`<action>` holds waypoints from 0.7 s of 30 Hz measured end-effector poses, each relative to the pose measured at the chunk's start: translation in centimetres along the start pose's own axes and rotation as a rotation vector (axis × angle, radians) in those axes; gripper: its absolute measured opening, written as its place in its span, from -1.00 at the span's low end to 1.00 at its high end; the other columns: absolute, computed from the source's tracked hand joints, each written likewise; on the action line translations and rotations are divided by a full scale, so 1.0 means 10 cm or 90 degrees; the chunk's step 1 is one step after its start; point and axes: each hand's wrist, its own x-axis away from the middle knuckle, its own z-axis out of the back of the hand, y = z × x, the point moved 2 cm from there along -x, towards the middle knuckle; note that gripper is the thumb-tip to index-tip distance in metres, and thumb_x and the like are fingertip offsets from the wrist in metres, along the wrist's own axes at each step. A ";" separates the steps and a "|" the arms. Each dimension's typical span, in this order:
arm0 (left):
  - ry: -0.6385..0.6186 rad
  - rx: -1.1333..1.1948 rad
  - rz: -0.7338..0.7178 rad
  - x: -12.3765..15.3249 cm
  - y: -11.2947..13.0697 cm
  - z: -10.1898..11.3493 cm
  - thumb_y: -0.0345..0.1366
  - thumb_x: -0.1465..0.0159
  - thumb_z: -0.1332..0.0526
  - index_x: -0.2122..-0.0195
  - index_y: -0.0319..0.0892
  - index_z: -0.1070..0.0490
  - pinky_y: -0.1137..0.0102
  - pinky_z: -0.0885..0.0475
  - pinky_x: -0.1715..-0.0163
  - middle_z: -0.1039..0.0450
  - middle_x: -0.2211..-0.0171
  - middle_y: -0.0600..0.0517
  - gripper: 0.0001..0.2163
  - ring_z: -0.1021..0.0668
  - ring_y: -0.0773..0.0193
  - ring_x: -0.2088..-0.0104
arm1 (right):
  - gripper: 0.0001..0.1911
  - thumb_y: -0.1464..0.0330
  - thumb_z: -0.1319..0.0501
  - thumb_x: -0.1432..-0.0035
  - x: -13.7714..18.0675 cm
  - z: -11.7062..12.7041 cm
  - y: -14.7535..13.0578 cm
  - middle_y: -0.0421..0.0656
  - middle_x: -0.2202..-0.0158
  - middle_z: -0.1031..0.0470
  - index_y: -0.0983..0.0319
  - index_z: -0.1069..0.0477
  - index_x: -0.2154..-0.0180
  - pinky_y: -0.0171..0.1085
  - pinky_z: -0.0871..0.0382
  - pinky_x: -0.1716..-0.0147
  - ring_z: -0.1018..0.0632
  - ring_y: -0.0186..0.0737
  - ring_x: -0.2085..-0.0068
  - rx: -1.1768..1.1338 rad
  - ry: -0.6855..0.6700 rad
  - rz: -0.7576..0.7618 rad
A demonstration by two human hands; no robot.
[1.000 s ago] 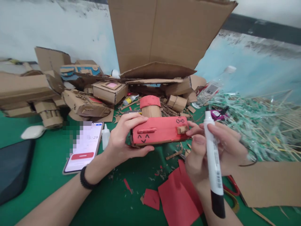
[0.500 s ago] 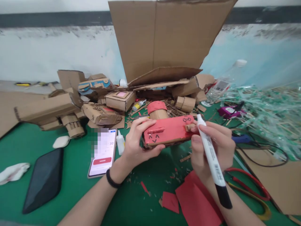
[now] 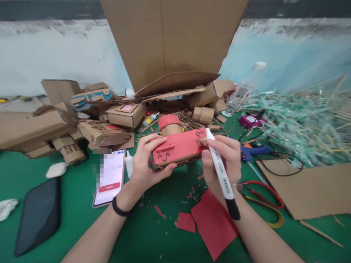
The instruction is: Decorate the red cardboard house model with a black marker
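Marking up the red cardboard block (image 3: 178,148), going by the pose. Gripping its left end with the left hand (image 3: 144,164), fingers curled over the top and thumb underneath, holding it raised off the green mat (image 3: 68,219). Pinching a white marker (image 3: 221,171) in the right hand (image 3: 219,157) at the block's right end, tip up beside the small cardboard tab (image 3: 202,140) and an inked symbol, black end pointing down along the wrist. Showing small face-like marks already inked near the block's left end.

Next stroke calls for bracing the block firmly, landing the tip clear of the tab, and keeping fingers off fresh ink.

Cannot tell whether the tip touches the card or sits just off it. Cannot see the block's underside or far side. Cannot read the symbol by the tab. Phone (image 3: 109,177) left of the block, screen partly pixelated. Red-handled scissors (image 3: 263,197) right of the block, blades hidden behind the right hand. Red paper offcuts (image 3: 214,223) below the block, part covered by the right forearm.
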 end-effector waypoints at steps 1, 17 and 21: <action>-0.001 -0.006 0.002 0.00 0.00 0.00 0.08 -0.40 -0.42 -0.29 -0.11 -0.41 -0.02 -0.60 -0.16 -0.54 -0.12 -0.21 -0.44 -0.63 -0.08 -0.15 | -0.60 0.51 -0.35 -0.34 0.00 0.00 0.00 -0.05 0.04 -0.61 0.19 -0.53 -0.17 -0.07 -0.61 0.03 -0.67 -0.08 0.02 0.000 -0.003 0.002; 0.029 0.034 0.012 0.12 -0.15 -0.09 0.32 -0.36 -0.35 -0.42 -0.08 -0.27 -0.08 -0.58 -0.20 -0.52 -0.19 -0.27 -0.22 -0.61 -0.15 -0.22 | -0.56 0.56 -0.38 -0.29 0.01 0.01 -0.03 -0.01 -0.03 -0.61 0.23 -0.53 -0.17 -0.07 -0.65 0.03 -0.69 -0.05 -0.02 0.020 -0.023 0.008; -0.019 0.009 -0.007 0.09 -0.19 -0.03 0.36 -0.33 -0.34 -0.42 -0.08 -0.25 -0.12 -0.60 -0.18 -0.53 -0.18 -0.29 -0.17 -0.63 -0.21 -0.23 | -0.57 0.56 -0.38 -0.29 0.02 0.00 -0.03 -0.01 -0.03 -0.62 0.23 -0.53 -0.16 -0.07 -0.65 0.03 -0.69 -0.04 -0.02 0.014 -0.022 0.004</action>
